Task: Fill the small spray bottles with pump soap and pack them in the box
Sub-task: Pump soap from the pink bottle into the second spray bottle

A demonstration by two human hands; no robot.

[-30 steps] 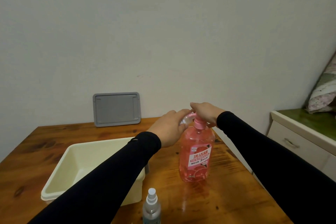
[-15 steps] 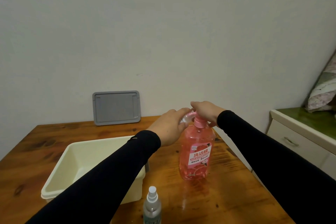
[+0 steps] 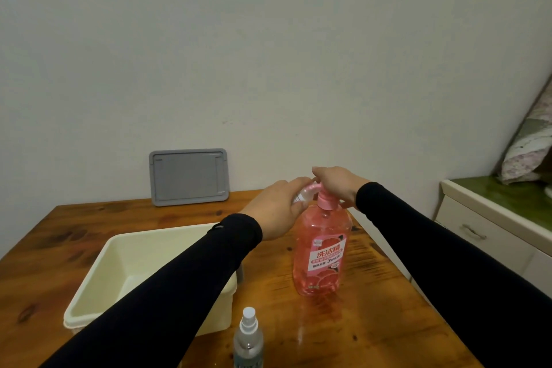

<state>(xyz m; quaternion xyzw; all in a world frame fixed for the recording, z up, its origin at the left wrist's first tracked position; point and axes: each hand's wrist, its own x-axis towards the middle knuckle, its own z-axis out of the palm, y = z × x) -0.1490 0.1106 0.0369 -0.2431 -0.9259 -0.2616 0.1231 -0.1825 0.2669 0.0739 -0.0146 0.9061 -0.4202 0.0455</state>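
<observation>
Little differs from half a second ago: both hands stay at the top of the pink soap bottle, which stands upright right of centre on the wooden surface, and only the view has shifted slightly. The right hand lies over the pink pump head with its fingers curled down on it. The left hand holds a small clear bottle up against the pump spout, fingers wrapped round it; how full it is cannot be told. Both arms wear black sleeves. A second small spray bottle with a white nozzle stands upright at the lower centre edge of the frame, well apart from the soap bottle. The cream box sits open in the lower left, partly crossed by the left sleeve, its near corner just beside the spray bottle. A grey lid leans against the wall at the surface's far edge. Bare wood lies between the soap bottle and the surface's right edge, and also along the left edge beside the box. A white cabinet with a green top stands off to the right, apart from the surface. The soap label carries white Chinese characters and a large "3"; the smaller print is too blurred to read.
</observation>
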